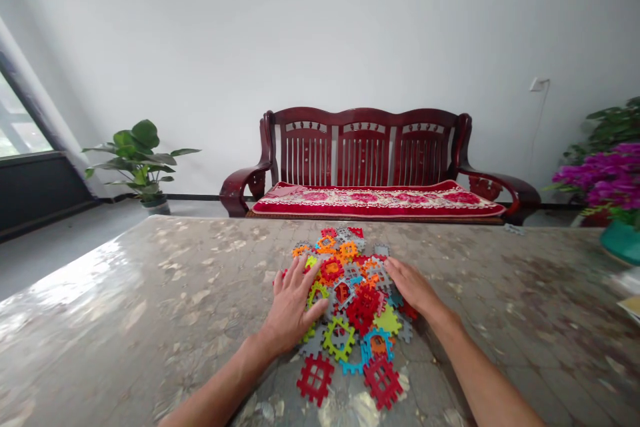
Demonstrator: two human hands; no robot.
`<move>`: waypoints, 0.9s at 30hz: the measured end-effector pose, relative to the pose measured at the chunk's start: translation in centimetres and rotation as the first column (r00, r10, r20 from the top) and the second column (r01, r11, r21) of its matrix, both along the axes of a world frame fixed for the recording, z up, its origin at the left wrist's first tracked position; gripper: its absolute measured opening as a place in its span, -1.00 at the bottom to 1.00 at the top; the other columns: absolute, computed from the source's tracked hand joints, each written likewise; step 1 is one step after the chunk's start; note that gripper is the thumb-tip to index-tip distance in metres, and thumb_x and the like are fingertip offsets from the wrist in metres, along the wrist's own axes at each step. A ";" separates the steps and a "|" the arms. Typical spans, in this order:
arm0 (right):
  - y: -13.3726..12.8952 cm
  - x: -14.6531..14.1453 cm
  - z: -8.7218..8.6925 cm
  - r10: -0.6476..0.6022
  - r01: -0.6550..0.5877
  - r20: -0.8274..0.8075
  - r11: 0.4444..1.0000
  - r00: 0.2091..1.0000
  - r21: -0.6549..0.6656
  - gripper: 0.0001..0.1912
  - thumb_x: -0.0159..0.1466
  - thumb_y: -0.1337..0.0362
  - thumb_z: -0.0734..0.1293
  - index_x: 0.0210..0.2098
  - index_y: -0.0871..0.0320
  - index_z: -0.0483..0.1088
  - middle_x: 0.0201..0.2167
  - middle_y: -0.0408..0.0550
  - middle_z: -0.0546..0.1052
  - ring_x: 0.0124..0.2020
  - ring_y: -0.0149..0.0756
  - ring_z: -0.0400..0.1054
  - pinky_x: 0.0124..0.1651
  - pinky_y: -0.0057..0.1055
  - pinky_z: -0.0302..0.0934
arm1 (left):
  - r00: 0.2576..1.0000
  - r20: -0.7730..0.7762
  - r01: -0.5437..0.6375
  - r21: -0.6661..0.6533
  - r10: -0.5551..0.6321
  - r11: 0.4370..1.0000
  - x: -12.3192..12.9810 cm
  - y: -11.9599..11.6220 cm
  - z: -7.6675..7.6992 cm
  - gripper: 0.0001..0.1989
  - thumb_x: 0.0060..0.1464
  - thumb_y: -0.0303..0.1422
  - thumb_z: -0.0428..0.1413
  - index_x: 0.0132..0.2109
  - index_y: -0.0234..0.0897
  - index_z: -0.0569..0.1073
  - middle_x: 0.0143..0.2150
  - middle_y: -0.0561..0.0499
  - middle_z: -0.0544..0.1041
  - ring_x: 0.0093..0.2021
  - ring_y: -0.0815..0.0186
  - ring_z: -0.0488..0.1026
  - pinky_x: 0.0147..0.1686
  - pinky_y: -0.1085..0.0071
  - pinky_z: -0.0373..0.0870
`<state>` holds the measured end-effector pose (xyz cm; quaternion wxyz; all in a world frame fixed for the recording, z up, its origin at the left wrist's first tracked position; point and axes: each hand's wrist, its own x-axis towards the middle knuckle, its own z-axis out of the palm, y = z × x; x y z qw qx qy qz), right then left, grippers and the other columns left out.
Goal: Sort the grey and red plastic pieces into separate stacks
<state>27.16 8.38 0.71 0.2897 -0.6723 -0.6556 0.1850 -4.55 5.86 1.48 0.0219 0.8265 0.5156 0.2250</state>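
The left hand [293, 313] is spread wide, fingers fanned over the left side of the pile [364, 307]; the right hand [413, 285] has its fingers drawn together at the pile's right edge, and whether it pinches a piece I cannot tell. The pile, made of notched plastic pieces in red, green, orange, blue and grey, lies at the lower centre of the frame. Broad stretches of table [125, 333] run left and right beyond the forearms. The far table edge is just beyond the pile's top; the near edge is out of frame. The heap's long axis runs up and down the frame, with two dark red squares [383, 381] at its lower end. Beyond the table stands a wooden bench [364, 117] with a red mat [370, 199]. A potted plant [143, 155] is at left, purple flowers [610, 177] at right.
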 end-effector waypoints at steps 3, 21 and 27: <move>0.3 -0.4 0.8 0.042 -0.042 -0.072 0.999 0.997 0.005 -0.45 0.32 -0.11 0.10 -0.06 0.11 0.50 -0.04 0.08 0.56 0.10 -0.04 0.35 0.20 -0.14 0.11 | 0.995 -0.054 0.077 -0.029 -0.078 0.997 0.6 -0.8 0.2 -0.25 0.16 0.07 0.00 0.41 0.06 -0.01 0.45 -0.12 -0.01 0.42 -0.09 -0.09 0.28 -0.22 -0.11; 0.6 -2.0 2.7 0.011 -0.123 -0.561 0.979 0.827 -0.162 -0.29 -0.02 0.16 0.50 0.12 0.16 0.37 -0.04 0.02 0.57 -0.07 -0.11 0.48 -0.01 -0.25 0.36 | 0.995 -0.101 0.024 0.006 -0.024 1.000 1.9 -1.2 0.1 -0.25 0.05 0.00 0.16 0.36 0.11 0.13 0.42 -0.04 0.11 0.40 -0.14 -0.06 0.27 -0.28 -0.13; 0.6 -2.7 2.1 -0.008 -0.066 -0.533 0.990 0.846 -0.121 -0.21 -0.08 0.23 0.51 0.14 0.23 0.32 -0.08 0.02 0.58 -0.07 -0.12 0.47 0.00 -0.26 0.35 | 0.996 -0.086 0.013 -0.024 -0.015 1.000 2.0 -1.2 0.2 -0.26 0.05 -0.02 0.16 0.35 0.09 0.16 0.41 -0.06 0.14 0.40 -0.13 -0.06 0.27 -0.28 -0.15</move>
